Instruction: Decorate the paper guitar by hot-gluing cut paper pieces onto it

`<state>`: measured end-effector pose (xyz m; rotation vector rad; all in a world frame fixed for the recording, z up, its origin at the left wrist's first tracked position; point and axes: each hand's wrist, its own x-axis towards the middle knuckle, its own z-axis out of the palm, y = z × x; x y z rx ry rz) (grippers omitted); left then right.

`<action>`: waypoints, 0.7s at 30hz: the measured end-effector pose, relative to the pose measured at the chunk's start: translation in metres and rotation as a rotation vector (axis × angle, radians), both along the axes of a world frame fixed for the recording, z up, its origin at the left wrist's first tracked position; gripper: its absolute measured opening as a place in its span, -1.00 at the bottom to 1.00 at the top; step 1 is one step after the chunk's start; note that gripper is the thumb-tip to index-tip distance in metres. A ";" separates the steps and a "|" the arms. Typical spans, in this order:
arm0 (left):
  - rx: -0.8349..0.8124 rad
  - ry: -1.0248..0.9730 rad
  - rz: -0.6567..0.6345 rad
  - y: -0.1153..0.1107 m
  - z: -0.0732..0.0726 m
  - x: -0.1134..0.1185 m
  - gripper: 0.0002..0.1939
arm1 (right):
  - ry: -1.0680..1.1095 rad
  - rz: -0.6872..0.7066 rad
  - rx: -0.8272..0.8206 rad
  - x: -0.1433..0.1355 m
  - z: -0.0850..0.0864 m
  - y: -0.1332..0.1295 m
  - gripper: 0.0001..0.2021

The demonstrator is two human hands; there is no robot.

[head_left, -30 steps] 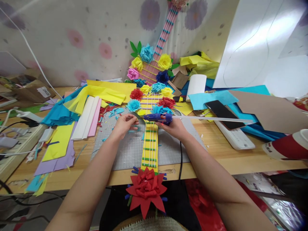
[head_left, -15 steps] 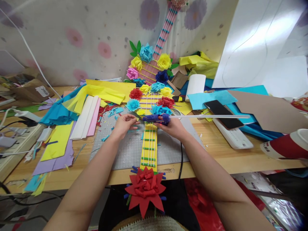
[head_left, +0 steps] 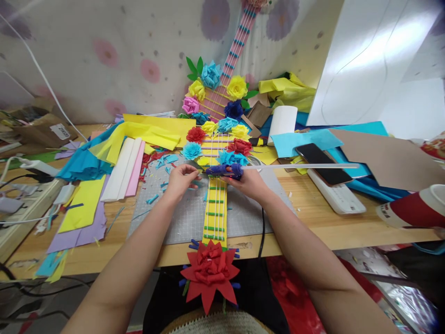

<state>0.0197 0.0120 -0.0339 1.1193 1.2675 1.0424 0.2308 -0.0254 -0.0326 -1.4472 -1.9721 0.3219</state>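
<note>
My right hand (head_left: 251, 182) is closed around a blue hot glue gun (head_left: 225, 170), whose nozzle points left; a long pale glue stick (head_left: 306, 165) sticks out of its back. Pinched in my left hand (head_left: 182, 181) is a small dark green leaf-like piece (head_left: 197, 165), close to the nozzle. Whether they touch, I cannot tell. Below lies a yellow paper guitar (head_left: 216, 208) with white strings and green frets. Paper flowers in red, blue and yellow ring its body, and a big red paper flower (head_left: 212, 273) covers its head, which overhangs the table edge.
A grey cutting mat (head_left: 174, 227) with paper scraps is under the guitar. Behind leans a pink paper guitar (head_left: 236, 51). Crepe paper (head_left: 86, 155) and a power strip (head_left: 29, 213) lie left; a phone (head_left: 323, 164), white box (head_left: 335, 195) and red-white cup (head_left: 412, 208) are right.
The left hand has turned slightly, and the dark green piece shows more plainly above its fingers. The glue gun has shifted a little left. The guitar stays in place.
</note>
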 end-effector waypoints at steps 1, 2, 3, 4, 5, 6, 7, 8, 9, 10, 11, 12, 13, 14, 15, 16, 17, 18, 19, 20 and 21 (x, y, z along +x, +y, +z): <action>0.002 0.000 0.002 0.000 0.000 0.000 -0.72 | -0.004 -0.001 -0.002 0.000 0.000 0.000 -0.76; 0.005 0.000 0.007 0.000 0.000 0.000 -0.72 | -0.008 -0.001 -0.005 0.000 0.000 0.000 -0.76; 0.007 -0.001 0.016 0.000 0.000 0.001 -0.73 | -0.011 -0.001 -0.009 0.000 0.000 0.000 -0.77; 0.009 -0.003 0.025 0.000 0.000 0.001 -0.73 | -0.013 0.000 -0.011 0.001 -0.001 0.000 -0.77; 0.010 -0.005 0.034 0.000 0.000 0.001 -0.73 | -0.014 -0.001 -0.010 0.001 -0.001 0.000 -0.77; 0.010 -0.007 0.041 0.001 0.001 0.000 -0.74 | -0.017 0.000 -0.010 0.001 -0.001 0.000 -0.77; 0.008 -0.009 0.044 0.001 0.001 0.000 -0.74 | -0.020 0.000 -0.010 0.001 -0.001 0.001 -0.77; 0.004 -0.010 0.043 0.001 0.001 0.000 -0.75 | -0.022 0.001 -0.010 0.001 -0.002 0.001 -0.77; 0.000 -0.010 0.041 0.001 0.001 0.000 -0.75 | -0.023 0.002 -0.009 0.001 -0.002 0.001 -0.77; -0.002 -0.010 0.039 0.002 0.001 0.000 -0.76 | -0.023 0.004 -0.011 0.001 -0.002 0.001 -0.77; -0.004 -0.011 0.036 0.002 0.000 -0.001 -0.76 | -0.023 0.005 -0.015 0.000 -0.001 0.001 -0.76; -0.004 -0.012 0.034 0.002 0.000 -0.001 -0.76 | -0.024 0.007 -0.019 0.000 -0.001 0.001 -0.76; -0.004 -0.014 0.031 0.002 0.001 -0.001 -0.77 | -0.026 0.006 -0.022 0.000 0.000 0.001 -0.75; -0.005 -0.016 0.029 0.002 0.001 -0.001 -0.77 | -0.030 0.005 -0.027 0.000 0.000 0.001 -0.75; -0.008 -0.017 0.028 0.002 0.001 -0.001 -0.77 | -0.035 0.004 -0.033 -0.001 0.000 0.000 -0.75; -0.012 -0.016 0.028 0.001 0.002 0.000 -0.76 | -0.039 0.001 -0.036 -0.001 0.001 0.000 -0.75; -0.018 -0.014 0.030 0.001 0.003 0.000 -0.76 | -0.043 -0.002 -0.037 -0.001 0.001 0.000 -0.75; -0.022 -0.011 0.032 0.001 0.003 0.000 -0.76 | -0.045 -0.004 -0.036 -0.001 0.001 0.000 -0.75; -0.024 -0.008 0.035 0.000 0.004 0.000 -0.75 | -0.046 -0.006 -0.033 -0.001 0.001 0.000 -0.75; -0.025 -0.005 0.035 0.000 0.004 0.000 -0.74 | -0.047 -0.006 -0.028 -0.001 0.000 0.001 -0.75; -0.022 -0.003 0.037 0.000 0.004 0.000 -0.74 | -0.047 -0.006 -0.024 -0.001 0.000 0.001 -0.75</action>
